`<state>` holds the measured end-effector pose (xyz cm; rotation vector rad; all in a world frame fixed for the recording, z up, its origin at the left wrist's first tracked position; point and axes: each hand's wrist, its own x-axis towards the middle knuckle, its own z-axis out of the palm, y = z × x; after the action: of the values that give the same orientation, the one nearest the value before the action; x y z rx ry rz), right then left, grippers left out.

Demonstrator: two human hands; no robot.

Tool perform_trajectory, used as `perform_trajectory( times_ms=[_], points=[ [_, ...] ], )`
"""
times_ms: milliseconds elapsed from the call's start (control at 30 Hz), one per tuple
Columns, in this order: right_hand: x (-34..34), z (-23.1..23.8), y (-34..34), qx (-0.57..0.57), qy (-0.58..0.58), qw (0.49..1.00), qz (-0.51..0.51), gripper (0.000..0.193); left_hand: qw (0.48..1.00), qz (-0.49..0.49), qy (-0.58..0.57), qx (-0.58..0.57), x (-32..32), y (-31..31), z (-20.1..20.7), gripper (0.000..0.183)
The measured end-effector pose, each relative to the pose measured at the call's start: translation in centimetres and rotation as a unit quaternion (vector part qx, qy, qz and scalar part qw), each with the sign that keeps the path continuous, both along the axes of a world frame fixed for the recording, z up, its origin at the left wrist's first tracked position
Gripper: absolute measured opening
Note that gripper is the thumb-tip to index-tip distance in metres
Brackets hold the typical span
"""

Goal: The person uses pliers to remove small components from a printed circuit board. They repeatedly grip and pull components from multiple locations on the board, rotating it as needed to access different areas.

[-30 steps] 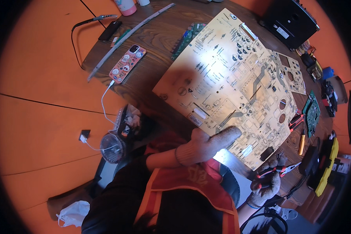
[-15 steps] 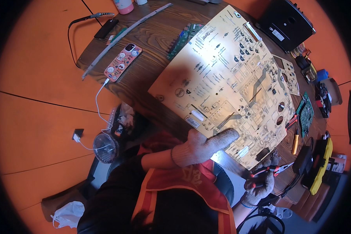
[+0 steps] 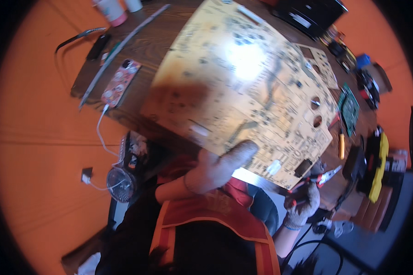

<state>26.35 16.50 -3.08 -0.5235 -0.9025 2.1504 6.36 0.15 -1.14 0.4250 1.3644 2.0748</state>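
Note:
A large pale-yellow circuit board (image 3: pixel 287 117), printed side up with dark markings and a bright glare spot, is tilted up over the table's near edge. My left hand (image 3: pixel 218 167), in a knit work glove, is closed on its near edge with the thumb on top; the other fingers are hidden beneath. My right hand (image 3: pixel 304 204), gloved too, is closed around red-handled pliers (image 3: pixel 327 177) just off the board's near right corner. The plier jaws point right, away from the board. Motion blurs the board's details.
A phone (image 3: pixel 120 83) with a white cable and a long grey strip (image 3: pixel 124 51) lie on the table (image 3: pixel 147 43) at left. At right are a yellow-handled screwdriver (image 3: pixel 341 146), a green circuit board (image 3: pixel 350 110) and a yellow tool (image 3: pixel 379 165). A black box (image 3: pixel 309 16) stands behind.
The yellow board has swung left and tilted, now covering the green board behind it. My left hand moved with it. My right hand still grips the pliers. The whole view has shifted.

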Motion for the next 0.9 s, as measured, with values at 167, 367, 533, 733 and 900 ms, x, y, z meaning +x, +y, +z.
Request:
perform_trajectory(
  times_ms=[167, 367, 533, 733, 900],
  points=[
    [-0.6, 0.4, -0.7, -0.047, -0.097, 0.992, -0.058, 0.049, 0.958, -0.063, -0.256, 0.116, 0.3, -2.0, -2.7, 0.040],
    [-0.2, 0.6, -1.3, -0.095, -0.063, 0.990, -0.078, 0.050, 0.692, -0.175, -0.518, 0.472, -0.3, -3.3, -8.1, 0.068],
    [-0.1, 0.7, -1.4, -0.075, -0.074, 0.991, -0.076, 0.051, 0.791, -0.192, -0.396, 0.426, -0.2, -2.9, -7.5, 0.067],
    [-0.9, 1.2, -1.2, -0.065, -0.109, 0.988, -0.087, 0.053, 0.950, -0.052, -0.306, 0.039, -0.1, -2.9, -4.3, 0.062],
    [-0.4, 2.2, -0.7, -0.028, -0.128, 0.987, -0.093, 0.051, 0.970, -0.055, -0.232, 0.050, -0.5, -3.0, -3.9, 0.056]
  ],
)
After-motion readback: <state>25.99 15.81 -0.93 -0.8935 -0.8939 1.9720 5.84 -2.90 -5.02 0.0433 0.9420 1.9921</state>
